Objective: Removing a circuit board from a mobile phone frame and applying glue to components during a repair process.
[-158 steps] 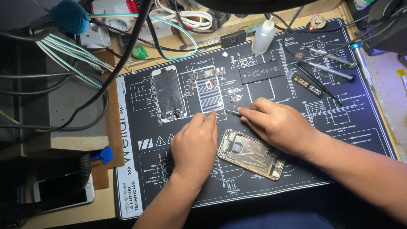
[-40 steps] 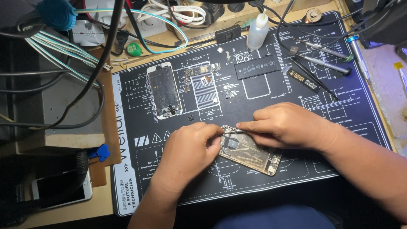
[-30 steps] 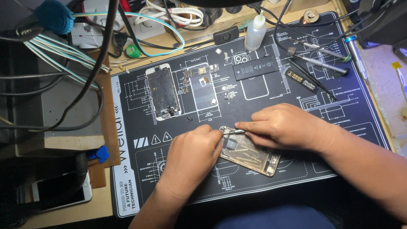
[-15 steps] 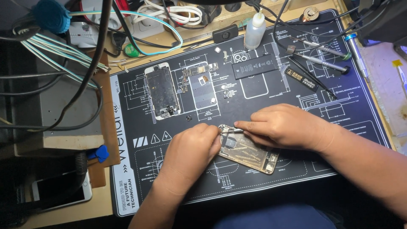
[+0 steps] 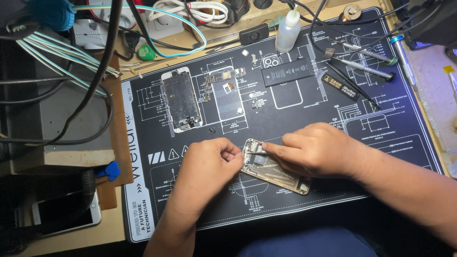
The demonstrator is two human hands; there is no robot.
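Left hand [image 5: 209, 166] and right hand [image 5: 314, 150] pinch at the opened phone chassis [image 5: 273, 166] on the black repair mat [image 5: 381, 128]

A detached phone screen panel with a white frame and dark glass [image 5: 180, 99] is lying upright on the black printed work mat [image 5: 381, 128], while a white-edged phone with a dark screen [image 5: 66, 215] is resting at the tabletop's lower left.

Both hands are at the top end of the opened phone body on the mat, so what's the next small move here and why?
Probably a gentle lift at that top corner. The right hand rests on the open phone housing with a fingertip pressed at its top end, and the left hand pinches beside the same spot. What sits between the fingers is too small to tell. The housing lies flat on the black repair mat.
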